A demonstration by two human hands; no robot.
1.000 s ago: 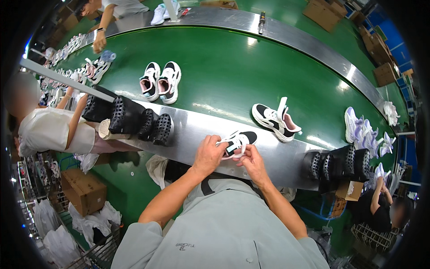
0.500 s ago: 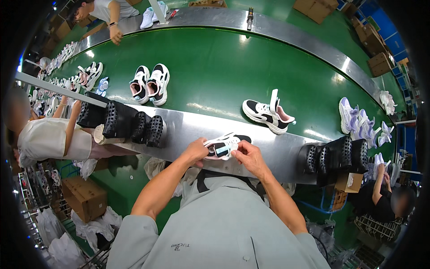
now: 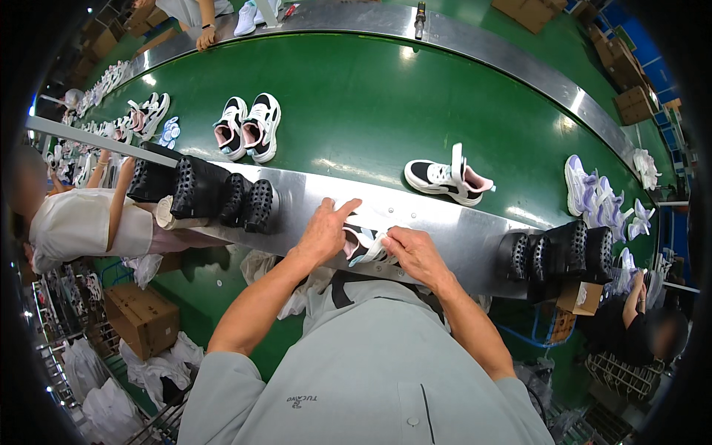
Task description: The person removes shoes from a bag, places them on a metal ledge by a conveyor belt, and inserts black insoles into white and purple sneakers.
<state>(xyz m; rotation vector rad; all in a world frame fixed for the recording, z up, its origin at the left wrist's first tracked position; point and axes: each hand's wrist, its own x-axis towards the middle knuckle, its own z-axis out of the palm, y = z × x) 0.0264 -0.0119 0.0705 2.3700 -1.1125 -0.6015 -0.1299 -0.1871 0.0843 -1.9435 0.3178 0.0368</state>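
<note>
A white, black and pink sneaker [image 3: 359, 245] lies on the metal ledge in front of me, partly covered by my hands. My right hand [image 3: 417, 256] pinches its pale strap between thumb and fingers. At the shoe's heel end is my left hand [image 3: 323, 231], its fingers stretched out and apart above the ledge. A similar sneaker [image 3: 443, 178] with its strap standing up rests ahead to the right, on the edge of the green belt. Farther left, a pair of matching sneakers [image 3: 261, 127] stands on the belt.
Black studded forms [image 3: 202, 191] stand on the metal ledge [image 3: 297, 194] at left, and more black forms [image 3: 565, 248] at right. Lilac sneakers [image 3: 593, 194] sit on the green belt [image 3: 341, 96]. Co-workers flank me; another person's hand [image 3: 205, 37] rests at the far rail.
My left hand has opened its fingers and shifted up beside the shoe. The sneaker has turned, and my right hand now pulls its strap. The far person's hand has moved to the rail.
</note>
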